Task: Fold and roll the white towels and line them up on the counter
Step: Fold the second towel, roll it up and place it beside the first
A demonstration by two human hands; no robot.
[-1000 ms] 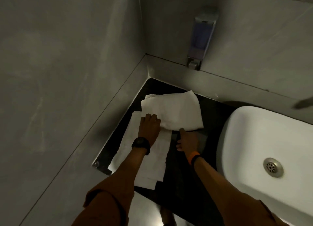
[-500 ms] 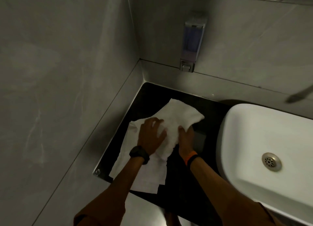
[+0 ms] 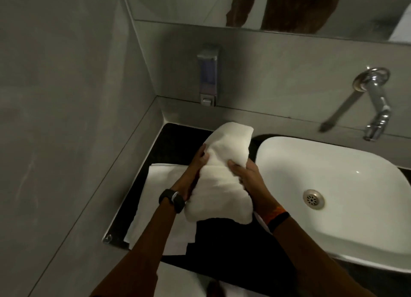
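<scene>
A bunched white towel [image 3: 224, 174] hangs in the air above the black counter [image 3: 173, 145], held between both hands. My left hand [image 3: 195, 165] grips its left side, with a black watch on that wrist. My right hand [image 3: 246, 174] grips its right side, thumb pressed into the cloth, an orange and black band on the wrist. Another white towel [image 3: 160, 199] lies spread flat on the counter below my left forearm, its near corner reaching the counter's front edge.
A white basin [image 3: 333, 174] with a metal drain fills the counter's right side. A chrome tap [image 3: 375, 101] juts from the back wall. A soap dispenser [image 3: 208, 74] is fixed above the counter's back corner. Grey walls close in at the left and back.
The top towel has been gathered off the flat pile and lifted into the air between both hands. The camera has swung right, bringing the tap into view.
</scene>
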